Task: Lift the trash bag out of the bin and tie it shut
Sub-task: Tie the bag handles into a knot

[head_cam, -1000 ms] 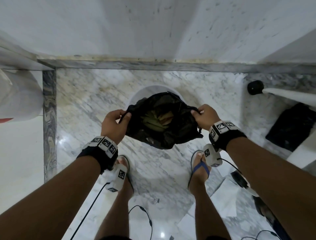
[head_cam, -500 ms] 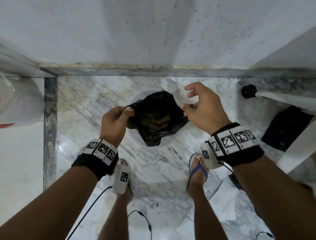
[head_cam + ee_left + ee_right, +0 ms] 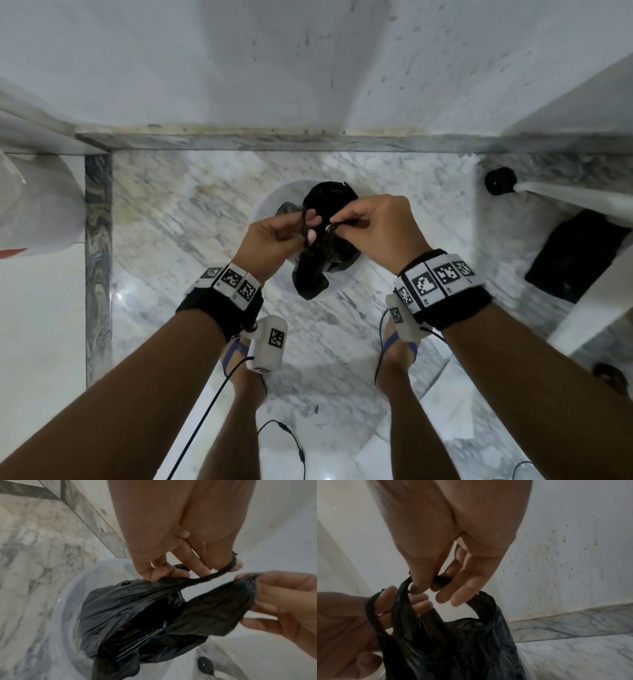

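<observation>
A black trash bag (image 3: 313, 274) hangs over the white bin (image 3: 270, 205) on the marble floor, its lower part still inside the rim. My left hand (image 3: 306, 229) pinches one twisted strip of the bag's top, and the strip loops around a finger. My right hand (image 3: 337, 226) pinches the other flap close beside it. In the left wrist view the bag (image 3: 120, 608) gapes a little, with brownish waste inside, above the bin (image 3: 68, 601). In the right wrist view my right fingers (image 3: 426, 582) hold a handle of the bag (image 3: 462, 642).
A stained white wall (image 3: 308, 68) stands just behind the bin. A white bag-like object (image 3: 34, 205) is at the left. At the right are a black object (image 3: 575, 257) and a white pole with a black tip (image 3: 500, 181). My sandalled feet and loose cables (image 3: 284, 435) are below.
Both hands have come together over the bin. The bag's mouth, held wide open a second ago, is now gathered into two strips, and the bag sits higher.
</observation>
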